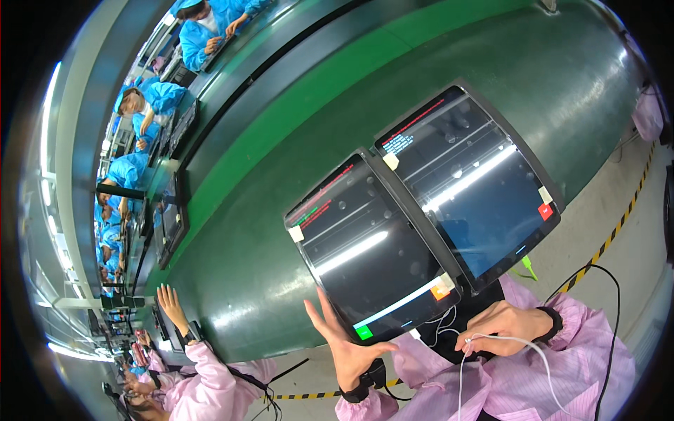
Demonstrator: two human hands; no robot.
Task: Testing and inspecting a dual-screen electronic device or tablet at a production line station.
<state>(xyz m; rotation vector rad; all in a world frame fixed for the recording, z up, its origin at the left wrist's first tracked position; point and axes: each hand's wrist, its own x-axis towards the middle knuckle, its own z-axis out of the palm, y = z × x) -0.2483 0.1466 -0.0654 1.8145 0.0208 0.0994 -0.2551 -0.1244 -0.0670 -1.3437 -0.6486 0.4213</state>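
Observation:
Two dark tablets lie side by side at the near edge of the green table (295,126). The left tablet (368,252) has a green square at its near corner, the right tablet (470,186) a red one. My left hand (347,344) is spread open just below the left tablet's near corner, fingers apart, holding nothing. My right hand (502,324) pinches a white cable (523,344) below the tablets; the cable's end runs toward the left tablet's near edge. Both sleeves are pink, with black wrist straps.
A co-worker in pink (203,382) sits at my left with a raised hand (170,303) at the table edge. Several people in blue coats (151,98) work along the far side. Black-yellow floor tape (618,224) runs at the right.

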